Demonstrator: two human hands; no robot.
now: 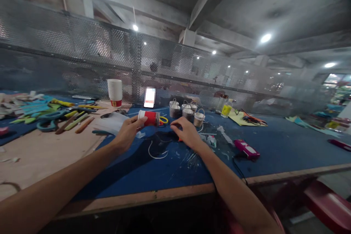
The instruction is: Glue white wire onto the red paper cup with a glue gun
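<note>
My left hand (131,128) is wrapped round a red and white paper cup (150,118), which lies on its side in the air above the blue mat (123,175). To the right of the cup is my right hand (184,128), its thumb and fingertips pressed together; what they hold, if anything, is too small to make out. Yellow scissor handles (163,120) show just behind the cup's right end. On the mat below lies a curved white wire (157,156). Several small buckets with wire handles (199,118) stand behind my right hand.
A stack of paper cups (115,92) and a lit phone (149,97) stand at the back. Blue scissors (48,121) and clay-coloured sticks lie left. Glass bottles (226,108), a purple box (246,149) and thin wires (193,159) are to the right.
</note>
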